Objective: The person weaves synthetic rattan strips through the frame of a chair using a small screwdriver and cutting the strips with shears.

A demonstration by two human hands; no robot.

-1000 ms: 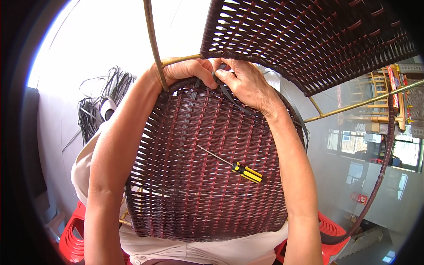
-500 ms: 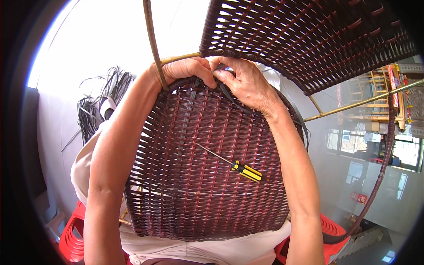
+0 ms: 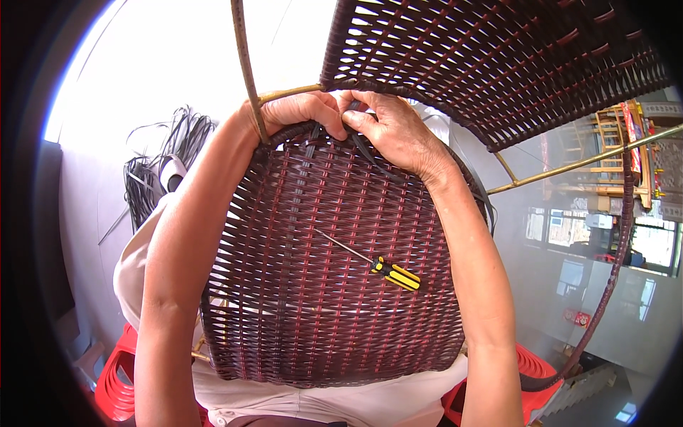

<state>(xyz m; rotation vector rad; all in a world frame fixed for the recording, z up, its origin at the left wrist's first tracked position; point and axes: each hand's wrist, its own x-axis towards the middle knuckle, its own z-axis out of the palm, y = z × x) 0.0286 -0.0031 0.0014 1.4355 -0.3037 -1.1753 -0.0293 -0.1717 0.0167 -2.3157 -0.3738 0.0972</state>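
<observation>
A dark brown and red woven wicker chair seat (image 3: 327,285) fills the middle, resting on my lap. At its far rim my left hand (image 3: 299,110) grips the woven edge where it meets a thin metal frame rod (image 3: 245,64). My right hand (image 3: 395,128) is right beside it, pinching a dark weaving strand (image 3: 366,149) that runs down over the seat. A screwdriver with a yellow and black handle (image 3: 395,274) lies loose on the weave, its shaft pointing up left. The woven chair back (image 3: 498,64) rises above both hands.
A bundle of dark loose weaving strands (image 3: 160,167) lies at the left on the pale floor. Red plastic stools (image 3: 114,384) show under me at lower left and lower right. A metal frame rod (image 3: 590,160) and curved wrapped arm (image 3: 612,285) stand to the right.
Both hands stay at the seat's far rim; my right fingers have shifted slightly on the strand. The screwdriver has not moved.
</observation>
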